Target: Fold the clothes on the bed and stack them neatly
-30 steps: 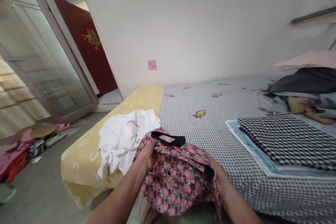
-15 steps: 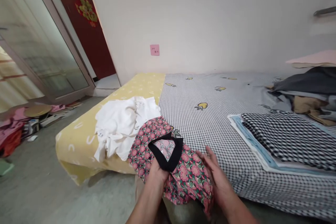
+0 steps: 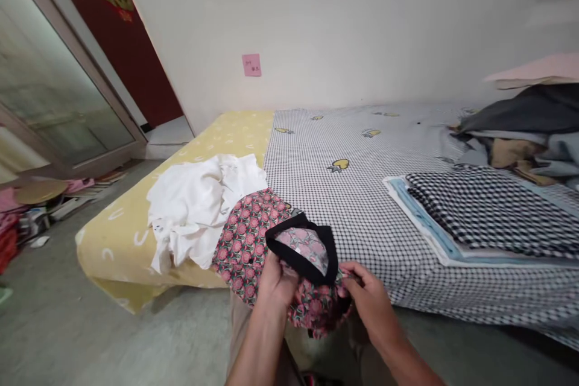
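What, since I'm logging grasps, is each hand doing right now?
Left hand: closed, holding the floral garment just below its black collar.
Right hand: closed, pinching the same garment to the right of the collar.

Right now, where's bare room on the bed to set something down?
Bare: the checked sheet between white clothing and folded stack, back to the wall; the yellow sheet behind that clothing. Crowded: the right, under the clothes pile, and the near edge around the floral garment.
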A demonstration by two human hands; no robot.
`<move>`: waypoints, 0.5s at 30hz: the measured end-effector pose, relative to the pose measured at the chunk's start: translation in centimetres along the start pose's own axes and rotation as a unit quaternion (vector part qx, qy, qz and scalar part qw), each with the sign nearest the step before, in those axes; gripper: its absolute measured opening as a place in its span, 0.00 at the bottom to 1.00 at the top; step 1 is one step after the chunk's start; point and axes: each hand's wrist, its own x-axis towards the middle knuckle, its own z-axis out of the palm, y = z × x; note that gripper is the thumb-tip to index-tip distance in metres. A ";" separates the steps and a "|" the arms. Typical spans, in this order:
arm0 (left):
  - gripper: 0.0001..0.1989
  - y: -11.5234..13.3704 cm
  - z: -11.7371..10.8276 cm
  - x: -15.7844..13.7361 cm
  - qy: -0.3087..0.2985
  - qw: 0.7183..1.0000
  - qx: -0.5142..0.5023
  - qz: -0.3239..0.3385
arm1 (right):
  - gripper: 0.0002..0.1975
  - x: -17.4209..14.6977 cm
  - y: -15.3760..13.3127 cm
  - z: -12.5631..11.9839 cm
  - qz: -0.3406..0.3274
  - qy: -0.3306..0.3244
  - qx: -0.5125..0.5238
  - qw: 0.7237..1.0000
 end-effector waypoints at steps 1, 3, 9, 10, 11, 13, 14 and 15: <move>0.22 0.2 -0.1 -0.3 0.017 1.000 0.000 0.008 | 0.10 0.2 -0.1 -0.3 0.044 -0.006 0.042 0.998; 0.22 0.7 -0.5 -0.7 0.034 0.999 0.002 0.016 | 0.12 0.1 -0.3 -0.8 0.114 -0.011 0.137 0.984; 0.18 0.5 -1.5 -2.3 0.080 0.995 0.067 0.009 | 0.21 -1.3 -1.0 -0.2 0.253 -0.136 0.358 0.888; 0.17 0.4 -1.7 -2.6 0.068 0.994 0.080 0.010 | 0.22 -1.5 -1.2 -0.1 0.261 -0.159 0.375 0.875; 0.17 0.2 -2.0 -3.0 0.044 0.995 0.094 0.008 | 0.23 -1.7 -1.3 0.0 0.265 -0.177 0.388 0.865; 0.17 -0.1 -2.9 -3.6 -0.022 0.991 0.129 0.003 | 0.24 -2.0 -1.6 0.1 0.271 -0.198 0.400 0.853; 0.19 -0.2 -3.4 -3.9 -0.047 0.988 0.145 0.001 | 0.24 -2.1 -1.7 0.1 0.273 -0.201 0.401 0.851; 0.20 -0.3 -3.9 -4.1 -0.060 0.986 0.156 0.000 | 0.23 -2.1 -1.8 0.0 0.274 -0.198 0.400 0.852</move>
